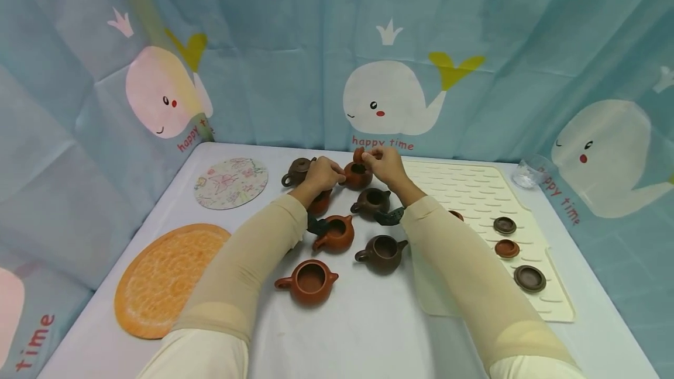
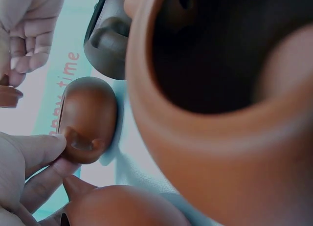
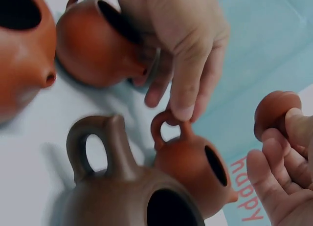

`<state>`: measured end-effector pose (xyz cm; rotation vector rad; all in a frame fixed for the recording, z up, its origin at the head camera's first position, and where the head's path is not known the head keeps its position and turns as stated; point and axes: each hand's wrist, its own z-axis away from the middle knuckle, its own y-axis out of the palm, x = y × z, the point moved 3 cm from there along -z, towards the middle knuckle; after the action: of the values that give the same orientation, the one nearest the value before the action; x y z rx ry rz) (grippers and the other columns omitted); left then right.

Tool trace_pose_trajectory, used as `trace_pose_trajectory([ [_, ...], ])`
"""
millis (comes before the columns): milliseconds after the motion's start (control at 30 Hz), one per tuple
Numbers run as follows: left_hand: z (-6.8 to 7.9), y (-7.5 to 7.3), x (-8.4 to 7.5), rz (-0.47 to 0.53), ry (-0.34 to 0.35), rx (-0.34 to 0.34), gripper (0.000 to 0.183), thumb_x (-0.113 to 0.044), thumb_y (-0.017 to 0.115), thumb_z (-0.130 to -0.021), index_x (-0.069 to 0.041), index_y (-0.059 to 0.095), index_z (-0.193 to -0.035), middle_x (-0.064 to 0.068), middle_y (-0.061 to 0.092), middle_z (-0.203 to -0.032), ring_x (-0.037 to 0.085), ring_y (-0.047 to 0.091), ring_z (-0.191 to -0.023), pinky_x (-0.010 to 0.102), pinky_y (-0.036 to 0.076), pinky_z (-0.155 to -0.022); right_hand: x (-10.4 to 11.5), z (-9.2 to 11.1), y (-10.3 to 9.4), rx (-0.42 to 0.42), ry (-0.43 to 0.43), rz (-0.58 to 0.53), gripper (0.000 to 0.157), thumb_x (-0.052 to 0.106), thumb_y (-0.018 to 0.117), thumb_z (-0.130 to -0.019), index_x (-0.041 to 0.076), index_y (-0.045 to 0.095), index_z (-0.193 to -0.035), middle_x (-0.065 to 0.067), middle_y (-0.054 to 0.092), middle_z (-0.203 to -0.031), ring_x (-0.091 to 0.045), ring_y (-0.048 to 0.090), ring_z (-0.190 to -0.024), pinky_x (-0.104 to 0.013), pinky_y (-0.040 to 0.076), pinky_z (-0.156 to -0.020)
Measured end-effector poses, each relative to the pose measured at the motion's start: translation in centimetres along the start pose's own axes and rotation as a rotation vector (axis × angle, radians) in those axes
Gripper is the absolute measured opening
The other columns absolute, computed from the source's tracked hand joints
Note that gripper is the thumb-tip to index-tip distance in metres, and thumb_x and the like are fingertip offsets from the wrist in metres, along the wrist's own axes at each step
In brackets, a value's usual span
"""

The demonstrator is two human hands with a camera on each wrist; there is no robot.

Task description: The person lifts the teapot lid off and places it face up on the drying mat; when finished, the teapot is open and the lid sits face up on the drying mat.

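Observation:
At the back of the table my left hand pinches the handle of a small reddish-brown clay teapot between thumb and finger. The teapot stands upright, its round mouth uncovered, as the right wrist view also shows. Just above that mouth, my right hand holds a small reddish-brown lid in its fingertips, tilted and apart from the pot. Beside the left hand stands a dark brown teapot with its lid on. Another reddish teapot sits under the left wrist, partly hidden.
Nearer me stand several lidless teapots, among them a dark one and a reddish one. Lids, including a dark lid, lie on the cream mat at right. Two round mats, floral and orange, lie left. A clear cup is back right.

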<state>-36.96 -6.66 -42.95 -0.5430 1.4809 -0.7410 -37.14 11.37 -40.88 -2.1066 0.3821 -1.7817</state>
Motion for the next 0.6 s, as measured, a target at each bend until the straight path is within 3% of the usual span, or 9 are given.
trace_pose_trajectory([
  [167,0.1,-0.1,0.0,-0.003,-0.007,0.008,0.011,-0.019,0.074,-0.086,-0.013,0.078,-0.094,0.002,0.070,-0.098,0.019,0.058,-0.084,0.033,0.047,-0.074,0.6,0.4,0.2,0.017,0.063,-0.327,0.014,0.011,0.065,-0.093,-0.003,0.065,-0.097,-0.017,0.064,-0.092,-0.036,0.066,-0.087,-0.036,0.055,-0.073],
  [333,0.1,-0.3,-0.1,-0.005,-0.004,0.012,0.011,-0.020,0.074,-0.086,-0.013,0.079,-0.094,0.004,0.069,-0.100,0.020,0.057,-0.084,0.033,0.046,-0.074,1.5,0.9,0.0,0.021,0.095,-0.555,0.009,0.004,0.065,-0.090,-0.002,0.060,-0.095,-0.016,0.061,-0.092,-0.030,0.065,-0.079,-0.036,0.055,-0.072],
  [600,-0.2,0.0,0.0,-0.019,-0.015,0.016,0.011,-0.021,0.074,-0.086,-0.015,0.079,-0.094,0.004,0.068,-0.102,0.020,0.057,-0.085,0.034,0.046,-0.075,2.1,1.6,-0.8,0.157,0.117,-0.767,0.041,0.000,0.053,-0.096,0.012,0.053,-0.135,-0.016,0.056,-0.091,-0.023,0.058,-0.067,-0.032,0.052,-0.065],
])
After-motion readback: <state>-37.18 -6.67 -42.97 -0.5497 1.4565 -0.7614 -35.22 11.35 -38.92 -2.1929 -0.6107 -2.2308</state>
